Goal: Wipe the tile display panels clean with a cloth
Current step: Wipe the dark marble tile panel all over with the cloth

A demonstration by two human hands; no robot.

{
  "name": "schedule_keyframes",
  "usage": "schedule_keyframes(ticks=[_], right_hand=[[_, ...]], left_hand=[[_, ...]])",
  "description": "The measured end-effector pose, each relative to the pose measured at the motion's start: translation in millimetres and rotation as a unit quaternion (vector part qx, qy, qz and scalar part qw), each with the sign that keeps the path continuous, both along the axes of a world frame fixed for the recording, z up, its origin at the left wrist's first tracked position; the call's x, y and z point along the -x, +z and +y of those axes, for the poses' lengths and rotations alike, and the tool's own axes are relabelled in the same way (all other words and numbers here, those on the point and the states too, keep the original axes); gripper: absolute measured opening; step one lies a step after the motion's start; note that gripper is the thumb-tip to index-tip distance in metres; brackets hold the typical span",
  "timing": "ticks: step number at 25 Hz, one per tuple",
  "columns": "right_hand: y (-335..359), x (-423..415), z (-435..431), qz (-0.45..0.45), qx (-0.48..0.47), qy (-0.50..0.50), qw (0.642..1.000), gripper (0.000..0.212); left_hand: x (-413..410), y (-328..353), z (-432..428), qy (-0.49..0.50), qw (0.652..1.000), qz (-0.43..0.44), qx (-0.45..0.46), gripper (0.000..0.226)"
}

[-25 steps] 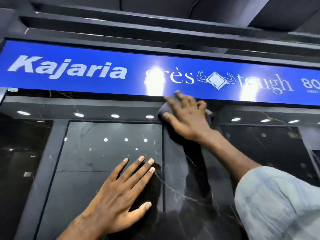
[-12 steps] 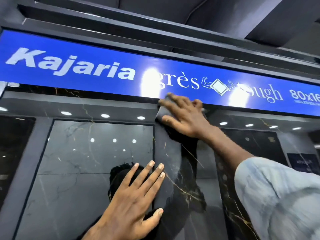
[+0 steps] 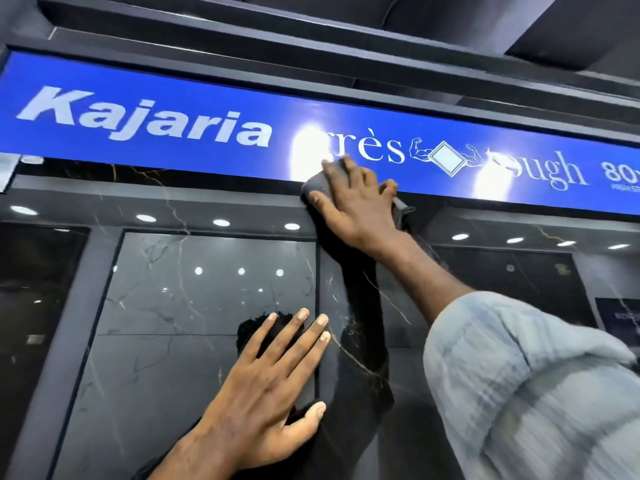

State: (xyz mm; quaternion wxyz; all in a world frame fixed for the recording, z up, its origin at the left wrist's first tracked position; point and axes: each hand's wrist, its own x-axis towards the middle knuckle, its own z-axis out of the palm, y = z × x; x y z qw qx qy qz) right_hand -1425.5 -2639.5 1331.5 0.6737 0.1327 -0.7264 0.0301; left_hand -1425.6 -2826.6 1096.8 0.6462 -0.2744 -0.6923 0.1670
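cloth (image 3: 317,187): under right hand (image 3: 356,206), at tile panel (image 3: 207,306) top, touching blue sign (image 3: 173,133).
right fingers (image 3: 351,174): spread, pressing cloth.
left hand (image 3: 270,386): spread flat, lower down.

The cloth (image 3: 313,187) is dark grey and bunched flat against the top strip of the display; only its left edge and a loose tail at its 4 o'clock show. Directly at its 6 o'clock stands the upright black panel (image 3: 398,410), glossy, with gold veins. At that one's 9 o'clock is the grey panel (image 3: 207,323), glossy and pale-veined.
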Motion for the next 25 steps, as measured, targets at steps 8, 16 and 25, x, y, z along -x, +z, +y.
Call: schedule_keyframes(ticks=[8,16,25], right_hand=[[-26.7,5.0,33.1,0.033,-0.007,0.007,0.999,0.075],[-59.2,6.9,56.7,0.054,-0.005,0.0,0.999,0.071],[-93.6,10.2,49.1,0.071,-0.022,-0.016,0.997,0.07]], left_hand=[[1.5,0.5,-0.2,0.004,1.0,0.0,-0.002,0.085],[4.2,-1.2,-0.1,0.017,1.0,0.005,-0.001,0.083],[5.8,-1.7,-1.3,0.016,1.0,0.011,-0.005,0.081]])
